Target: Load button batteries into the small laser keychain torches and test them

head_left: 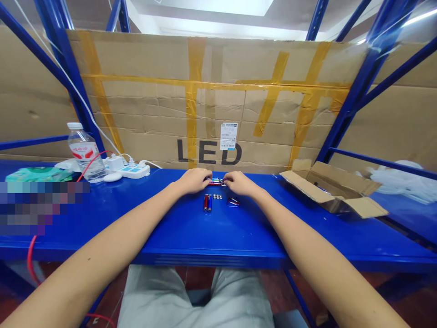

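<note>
At the back of the blue tabletop, my left hand point(197, 179) curls closed at the left end of a bunch of small shiny metal tubes point(215, 181), some red and some blue. My right hand point(240, 181) has its fingers pinched together at the right end, by shiny metal bits; its exact hold is hidden. Nearer to me, a red tube point(205, 203) and a blue tube point(210, 203) lie side by side. Small round silver pieces point(217, 197) sit in rows beside them. Below my right hand lie red and blue carabiners point(233, 202).
An open cardboard box point(307, 187) is at the right. To the left stand a water bottle point(85, 152), a white power strip point(133, 170) with cables and a green packet point(39, 174). A large cardboard sheet point(150, 114) walls off the back between blue posts.
</note>
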{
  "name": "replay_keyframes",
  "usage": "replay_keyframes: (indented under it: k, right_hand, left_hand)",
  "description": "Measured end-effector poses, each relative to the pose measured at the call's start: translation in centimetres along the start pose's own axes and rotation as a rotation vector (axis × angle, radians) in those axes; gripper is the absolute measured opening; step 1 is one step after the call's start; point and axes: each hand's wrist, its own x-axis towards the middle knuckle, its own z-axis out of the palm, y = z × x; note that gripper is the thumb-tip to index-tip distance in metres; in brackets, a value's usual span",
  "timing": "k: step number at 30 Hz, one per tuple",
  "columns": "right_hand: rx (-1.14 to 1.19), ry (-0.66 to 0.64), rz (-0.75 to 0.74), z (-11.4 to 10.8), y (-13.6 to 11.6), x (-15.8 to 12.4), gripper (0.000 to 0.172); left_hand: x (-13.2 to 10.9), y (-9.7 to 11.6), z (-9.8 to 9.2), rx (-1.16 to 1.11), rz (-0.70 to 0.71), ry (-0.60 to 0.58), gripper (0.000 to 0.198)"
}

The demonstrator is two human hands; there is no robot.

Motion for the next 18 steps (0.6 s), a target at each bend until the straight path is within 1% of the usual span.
replay_keyframes:
  k: [2, 4, 6, 9, 12, 15, 18]
  right_hand:
    - [-0.016, -0.005, 0.010, 0.1, 0.2, 0.0, 0.023]
    - [-0.019, -0.011, 0.011, 0.1, 0.3, 0.1, 0.024]
    - [-0.018, -0.013, 0.010, 0.1, 0.5, 0.2, 0.024]
    - [-0.020, -0.011, 0.013, -0.1, 0.6, 0.2, 0.025]
    - [-0.024, -0.012, 0.020, -0.5, 0.4, 0.1, 0.025]
    - [-0.038, -0.011, 0.004, -0.6, 0.2, -0.1, 0.025]
    - [-0.057, -0.013, -0.018, -0.7, -0.1, -0.1, 0.024]
  left_hand:
    - [0.0, -0.1, 0.1, 0.018, 0.015, -0.012, 0.026]
    - [0.0, 0.0, -0.1, 0.022, 0.041, 0.004, 0.026]
    - [-0.1, 0.6, -0.6, 0.013, 0.112, 0.019, 0.024]
    - [-0.2, 2.1, -1.3, 0.029, 0.292, -0.006, 0.020]
    - [-0.3, 4.1, -1.7, 0.129, 0.419, -0.027, 0.016]
    - [-0.4, 5.7, -1.7, 0.245, 0.492, -0.069, 0.015]
    - [-0.5, 6.4, -1.6, 0.308, 0.518, -0.101, 0.015]
